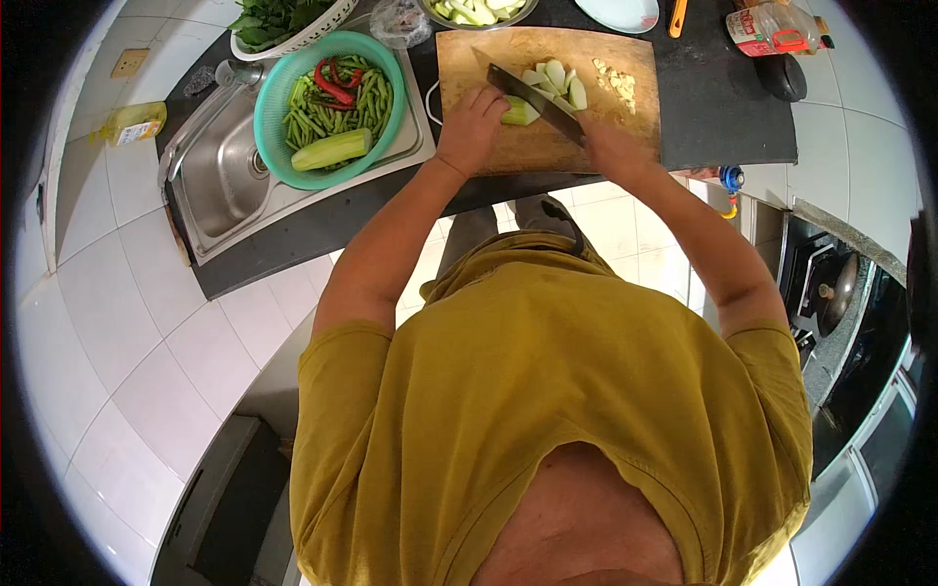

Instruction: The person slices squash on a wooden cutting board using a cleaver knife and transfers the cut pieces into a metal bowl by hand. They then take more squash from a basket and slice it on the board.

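Note:
On the wooden cutting board (469,62), my left hand (473,124) holds down a piece of pale green gourd (519,112). My right hand (614,146) grips a cleaver (538,106), whose dark blade slants across the board at the cut end of that piece. Just beyond the blade lies a small heap of cut gourd pieces (556,75). Chopped garlic or ginger (621,88) is spread near the board's right side.
Left of the board, a teal colander (265,139) of green beans, red chillies and a gourd length sits over the steel sink (220,187). A metal bowl of cut gourd (480,13), a white plate (623,13), an orange-handled tool (678,18) and an oil bottle (777,31) stand behind.

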Demonstrator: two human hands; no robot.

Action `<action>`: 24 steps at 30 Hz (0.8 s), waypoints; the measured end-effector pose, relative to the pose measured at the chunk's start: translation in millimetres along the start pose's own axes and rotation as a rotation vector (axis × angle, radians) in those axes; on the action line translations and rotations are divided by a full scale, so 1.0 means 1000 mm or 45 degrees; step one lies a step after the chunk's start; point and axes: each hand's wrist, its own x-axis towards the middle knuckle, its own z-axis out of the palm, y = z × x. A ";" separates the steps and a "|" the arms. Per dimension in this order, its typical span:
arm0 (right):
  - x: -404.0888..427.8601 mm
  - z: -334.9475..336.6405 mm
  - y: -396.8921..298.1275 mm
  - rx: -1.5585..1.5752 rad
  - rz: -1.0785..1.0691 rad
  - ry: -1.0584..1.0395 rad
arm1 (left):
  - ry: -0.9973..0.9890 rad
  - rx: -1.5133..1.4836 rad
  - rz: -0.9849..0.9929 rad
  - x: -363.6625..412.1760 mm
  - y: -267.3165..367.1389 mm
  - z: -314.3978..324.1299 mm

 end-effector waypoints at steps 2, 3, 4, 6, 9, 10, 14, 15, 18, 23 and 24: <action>0.009 -0.001 0.001 0.031 0.000 -0.026 | 0.018 -0.029 0.014 -0.005 0.002 -0.001; 0.012 -0.002 0.003 0.043 -0.027 0.012 | -0.013 -0.036 -0.001 -0.009 0.005 -0.002; 0.013 -0.003 0.005 0.054 -0.054 0.050 | -0.044 -0.044 -0.015 -0.013 0.009 -0.004; 0.005 -0.011 0.008 0.110 -0.044 0.032 | 0.017 -0.015 0.008 -0.021 0.014 -0.005; -0.020 -0.021 0.004 0.170 -0.097 0.073 | 0.101 0.019 0.017 -0.026 0.017 -0.003; -0.026 -0.022 0.004 0.182 -0.153 0.139 | 0.116 0.025 0.014 -0.027 0.017 -0.003; -0.024 0.010 0.013 0.025 -0.069 0.037 | 0.105 -0.023 0.028 -0.024 0.015 -0.004; -0.018 0.017 0.006 0.032 -0.047 0.024 | 0.067 -0.034 0.011 -0.024 0.015 -0.005; -0.005 0.022 -0.001 0.037 -0.020 0.000 | 0.004 -0.033 -0.029 -0.016 0.013 -0.012; -0.005 -0.001 -0.015 0.097 0.004 -0.038 | -0.020 0.000 -0.103 -0.004 -0.004 -0.019; -0.006 -0.007 -0.012 0.062 0.004 -0.021 | -0.214 -0.081 -0.122 -0.001 -0.007 -0.018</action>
